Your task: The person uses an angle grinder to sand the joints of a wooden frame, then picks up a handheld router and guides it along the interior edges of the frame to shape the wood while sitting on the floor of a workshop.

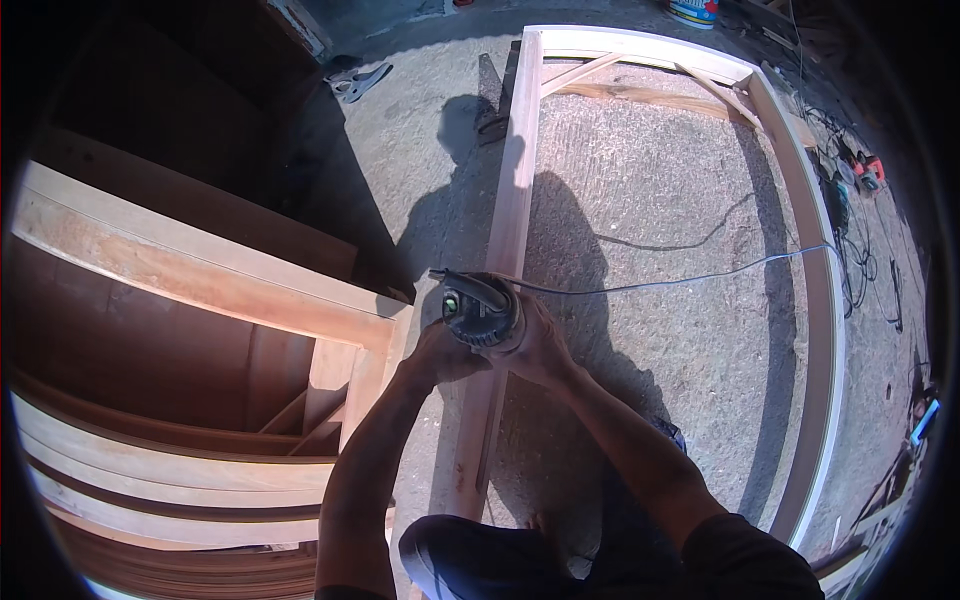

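Note:
Both my hands are closed around an upright corded power tool with a dark round top, which looks like a router (pixel 482 318). My left hand (pixel 447 358) grips its left side, and my right hand (pixel 541 352) wraps the right side. The tool stands over the left long rail (pixel 512 205) of a large wooden frame on the ground. Its base and bit are hidden beneath the body and my hands. From its top a thin cord (pixel 690 280) runs right, across the frame's opening and over the right rail (pixel 812 240).
Wooden frames and boards (pixel 215 282) are stacked at left, close to my left arm. Diagonal braces (pixel 582 74) cross the frame's far corners. Sandals (pixel 366 83) lie at far left. A red power tool (pixel 869 170) and tangled cables (pixel 856 275) lie beyond the right rail; a bucket (pixel 694 12) stands far back.

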`<state>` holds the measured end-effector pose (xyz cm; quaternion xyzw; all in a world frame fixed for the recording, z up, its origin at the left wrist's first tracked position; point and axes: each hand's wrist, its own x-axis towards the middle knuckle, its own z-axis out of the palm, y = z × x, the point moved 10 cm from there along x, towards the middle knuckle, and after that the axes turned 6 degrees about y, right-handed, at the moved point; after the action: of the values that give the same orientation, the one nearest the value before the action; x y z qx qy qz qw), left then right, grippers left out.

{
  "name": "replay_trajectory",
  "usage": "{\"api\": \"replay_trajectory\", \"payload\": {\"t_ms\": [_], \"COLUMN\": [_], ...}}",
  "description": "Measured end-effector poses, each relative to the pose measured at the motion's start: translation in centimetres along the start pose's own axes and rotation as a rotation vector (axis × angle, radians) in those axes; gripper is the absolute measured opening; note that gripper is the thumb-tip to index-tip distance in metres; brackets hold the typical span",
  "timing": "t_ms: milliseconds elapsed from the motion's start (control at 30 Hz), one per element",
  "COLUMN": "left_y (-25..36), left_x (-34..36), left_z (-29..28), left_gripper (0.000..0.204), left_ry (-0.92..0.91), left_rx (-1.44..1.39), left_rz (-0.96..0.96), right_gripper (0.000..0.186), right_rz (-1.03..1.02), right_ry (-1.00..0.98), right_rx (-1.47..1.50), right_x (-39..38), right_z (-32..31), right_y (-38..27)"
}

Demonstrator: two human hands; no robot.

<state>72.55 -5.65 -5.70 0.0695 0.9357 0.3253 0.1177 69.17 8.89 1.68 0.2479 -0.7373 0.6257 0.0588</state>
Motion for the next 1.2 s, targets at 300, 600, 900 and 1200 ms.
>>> {"api": "replay_trajectory", "payload": {"t_ms": [300,600,900,1200], "left_y": [1.8,2.6,1.5,-2.8], "left_x": [5.7,10.0,15.4,21.9], "left_z": [-2.1,-4.7,-5.5,-6.5], "left_gripper": [0.059,0.054,0.060,0.054], "left_ry": [-0.008,0.011,-0.078,-0.030], "left_rx": [0.113,0.200,0.290,0.264], "left_rz": [0.094,0.035,0.029,0.017], "right_gripper": [0.094,0.093,0.088,0.085], "right_rz": [0.028,0.052,0.109,0.103], "right_ry": [0.014,0.027,-0.008,-0.056], "right_rx": [0.051,0.096,0.111,0.015], "right_x": [4.4,8.7,13.1,19.0], "right_z": [-0.7,-1.4,-1.5,-1.4], "right_y": [3.2,6.1,10.2,13.2]}}
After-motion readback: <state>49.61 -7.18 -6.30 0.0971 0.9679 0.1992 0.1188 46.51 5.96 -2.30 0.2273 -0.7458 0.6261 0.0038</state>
